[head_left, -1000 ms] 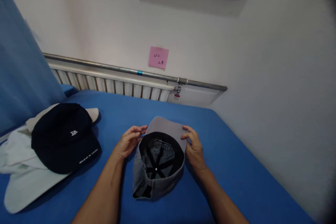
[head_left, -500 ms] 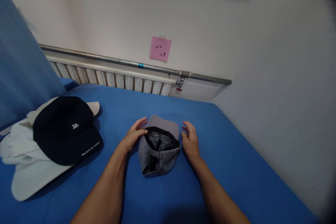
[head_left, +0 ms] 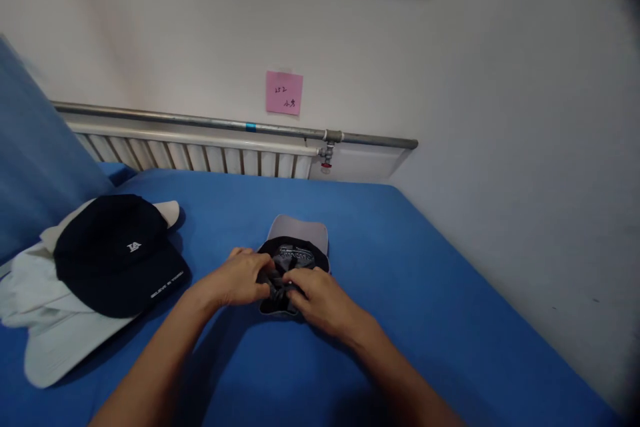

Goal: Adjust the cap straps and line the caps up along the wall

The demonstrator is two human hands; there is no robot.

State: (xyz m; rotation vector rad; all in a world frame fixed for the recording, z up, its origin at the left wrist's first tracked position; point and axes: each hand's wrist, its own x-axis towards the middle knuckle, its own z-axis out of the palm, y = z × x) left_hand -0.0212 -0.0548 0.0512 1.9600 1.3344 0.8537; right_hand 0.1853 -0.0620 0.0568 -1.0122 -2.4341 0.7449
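Note:
A grey baseball cap point(head_left: 299, 232) lies upside down on the blue-covered surface, its brim pointing away from me and its dark lining showing. My left hand point(head_left: 245, 278) pinches the cap's back part from the left, with fingers curled over the fabric. From the right, my right hand point(head_left: 320, 297) grips the same back part near the strap, thumb and fingers pressed together. Both hands hide much of the cap's rear, and the fabric between them looks bunched up.
At left, a navy cap point(head_left: 107, 253) with white lettering rests on several pale caps point(head_left: 75, 340). A blue curtain point(head_left: 40, 160) hangs beyond them. Behind the blue surface point(head_left: 400, 267) are a radiator point(head_left: 215, 157), a metal pipe point(head_left: 190, 121) and a wall with a pink note point(head_left: 284, 92).
Both hands have moved inward from the cap's sides and closed on its back part. The cap's rear fabric is now gathered between them. The view has shifted slightly.

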